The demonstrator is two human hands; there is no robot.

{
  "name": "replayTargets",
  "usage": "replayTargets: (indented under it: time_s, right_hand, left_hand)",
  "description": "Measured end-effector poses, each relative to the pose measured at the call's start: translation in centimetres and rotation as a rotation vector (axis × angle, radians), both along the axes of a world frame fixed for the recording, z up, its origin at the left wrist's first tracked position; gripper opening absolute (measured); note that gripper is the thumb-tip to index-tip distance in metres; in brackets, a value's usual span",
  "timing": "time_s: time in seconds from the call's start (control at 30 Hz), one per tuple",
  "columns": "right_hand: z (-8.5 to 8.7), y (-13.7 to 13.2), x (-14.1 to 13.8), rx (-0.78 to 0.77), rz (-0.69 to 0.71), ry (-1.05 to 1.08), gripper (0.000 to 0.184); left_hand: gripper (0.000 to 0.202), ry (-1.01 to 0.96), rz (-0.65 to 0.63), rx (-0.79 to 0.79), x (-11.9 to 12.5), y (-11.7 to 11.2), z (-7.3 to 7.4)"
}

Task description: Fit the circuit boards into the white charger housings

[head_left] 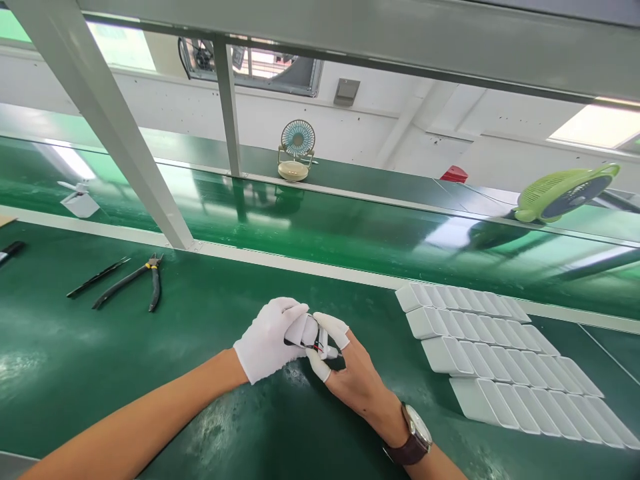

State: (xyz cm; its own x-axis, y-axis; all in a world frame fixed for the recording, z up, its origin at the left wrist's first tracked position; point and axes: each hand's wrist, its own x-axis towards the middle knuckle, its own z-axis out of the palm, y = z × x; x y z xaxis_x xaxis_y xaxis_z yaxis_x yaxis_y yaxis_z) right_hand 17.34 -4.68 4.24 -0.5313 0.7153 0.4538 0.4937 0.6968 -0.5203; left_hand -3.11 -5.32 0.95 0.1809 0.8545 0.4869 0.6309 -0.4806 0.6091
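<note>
Over the green work surface, my left hand, in a white glove, is closed around a small white plastic housing. My right hand, with white finger cots on the thumb and a finger, pinches the housing's right end. Thin dark and red wires show at that end, beside a small white part. The fingers cover much of the housing, so its full shape is hidden. Both hands are together on the same piece.
Rows of white plastic shells stand at the right. Pliers and tweezers lie at the left. Behind runs a green belt carrying a white part. A slanted post, small fan and green fan stand farther back.
</note>
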Motion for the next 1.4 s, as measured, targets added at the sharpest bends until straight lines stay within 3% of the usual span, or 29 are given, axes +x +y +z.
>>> replayTargets:
  time_s: [0.17, 0.27, 0.37, 0.53, 0.73, 1.0, 1.27, 1.4]
  right_hand:
    - [0.9, -0.3, 0.1, -0.096, -0.046, 0.073, 0.058]
    - [1.5, -0.5, 0.4, -0.183, 0.077, 0.224, 0.06]
    - [1.7, -0.7, 0.6, -0.265, 0.201, 0.35, 0.055]
    - [0.4, 0.0, 0.7, -0.027, 0.008, 0.225, 0.049]
    - [-1.1, 0.8, 0.3, 0.058, 0.064, -0.017, 0.049]
    - [-1.6, 1.0, 0.1, 0.161, 0.089, -0.068, 0.046]
    - [-1.5, 1.1, -0.5, 0.2, 0.087, -0.181, 0.046]
    - [-0.7, 1.5, -0.9, 0.211, 0.076, -0.107, 0.043]
  left_hand:
    - [0.034, 0.11, -0.021, 0.055, -0.1, 0.1, 1.5]
    - [0.03, -0.011, -0.049, -0.056, -0.5, 0.0, 1.8]
    - [0.025, -0.166, -0.023, -0.268, -0.8, -0.2, 1.7]
    - [0.045, -0.33, 0.029, -0.493, -0.8, -0.1, 2.3]
    - [0.059, -0.473, -0.002, -0.671, -1.3, 0.1, 2.7]
    - [0.071, -0.679, -0.058, -0.689, -1.6, 0.9, 1.8]
    - [0.084, -0.748, -0.132, -0.696, -1.9, 1.1, 1.6]
    - [0.078, -0.897, -0.147, -0.622, -2.0, 1.0, 1.9]
